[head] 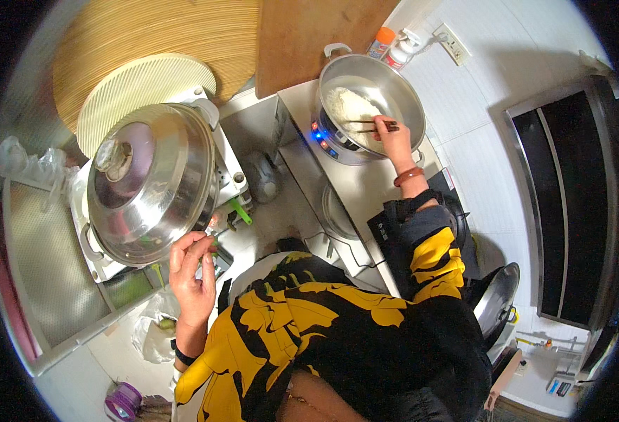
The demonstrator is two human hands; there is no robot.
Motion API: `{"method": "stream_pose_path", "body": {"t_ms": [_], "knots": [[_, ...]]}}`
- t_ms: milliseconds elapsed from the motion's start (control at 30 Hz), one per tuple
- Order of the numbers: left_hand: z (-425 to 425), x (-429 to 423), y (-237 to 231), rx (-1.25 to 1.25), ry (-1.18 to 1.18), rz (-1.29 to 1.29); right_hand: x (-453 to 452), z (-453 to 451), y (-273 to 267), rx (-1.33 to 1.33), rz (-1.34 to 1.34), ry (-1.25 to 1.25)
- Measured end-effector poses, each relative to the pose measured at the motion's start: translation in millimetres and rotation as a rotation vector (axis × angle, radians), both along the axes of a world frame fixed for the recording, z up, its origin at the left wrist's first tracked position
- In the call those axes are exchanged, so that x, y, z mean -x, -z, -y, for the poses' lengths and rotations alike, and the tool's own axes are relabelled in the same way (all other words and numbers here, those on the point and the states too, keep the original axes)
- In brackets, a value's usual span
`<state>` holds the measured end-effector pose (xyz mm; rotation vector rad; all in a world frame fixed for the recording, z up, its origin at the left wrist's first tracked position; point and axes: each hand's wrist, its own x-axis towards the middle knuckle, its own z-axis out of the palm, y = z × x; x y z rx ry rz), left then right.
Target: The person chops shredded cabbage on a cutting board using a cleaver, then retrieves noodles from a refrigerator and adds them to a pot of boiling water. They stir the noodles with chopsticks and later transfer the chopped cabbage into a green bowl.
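Observation:
My right hand (393,139) grips a pair of dark chopsticks (361,126). Their tips touch a pale, noodle-like mass of food (349,105) inside a wide stainless-steel pot (407,95). Clear liquid seems to lie around the food. Under the pot is an electric cooker base (322,138) with lit red and blue indicators. My left hand (193,271) is raised with its fingers loosely bent and the thumb apart, and I see nothing in it. Just beyond its fingertips is the rim of a large domed steel lid (156,184) with a plastic-wrapped knob, covering a pan on a white gas stove.
A brown wooden board (309,42), a round woven mat (146,31) and a cream ribbed tray (135,95) lean behind. Spray bottles (404,47) stand by the wall socket (451,45). A black hob (446,205) lies beside my right forearm. A plastic bag (154,337) lies at lower left.

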<state>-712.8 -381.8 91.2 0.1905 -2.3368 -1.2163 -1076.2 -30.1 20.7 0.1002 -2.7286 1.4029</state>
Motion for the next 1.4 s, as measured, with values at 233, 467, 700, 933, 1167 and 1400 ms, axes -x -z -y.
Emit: {"method": "stream_pose_path", "body": {"t_ms": [233, 467, 700, 933, 1167, 1400], "knots": [[-21.5, 12.2, -4.3, -0.028, -0.022, 0.019, 30.9, -59.9, -2.6, -0.178, -0.112, 0.082], [-36.6, 21.9, 0.6, -0.033, -0.050, 0.024, 32.1, -88.3, -69.5, 0.226, -0.075, 0.193], [-45.0, 24.3, 3.5, -0.019, -0.072, 0.015, 75.0, -111.6, -29.5, -0.014, -0.093, 0.361], [-51.1, 18.2, 0.3, -0.034, -0.150, 0.056, 71.7, -47.4, 9.0, -0.162, -0.101, 0.121], [-53.4, 25.6, -0.3, -0.023, -0.143, 0.053, 53.6, -31.5, -51.6, 0.243, 0.036, 0.009], [-57.5, 32.2, -1.8, -0.014, -0.112, 0.059, 50.7, -27.4, -69.3, 0.381, -0.054, -0.083]]}}
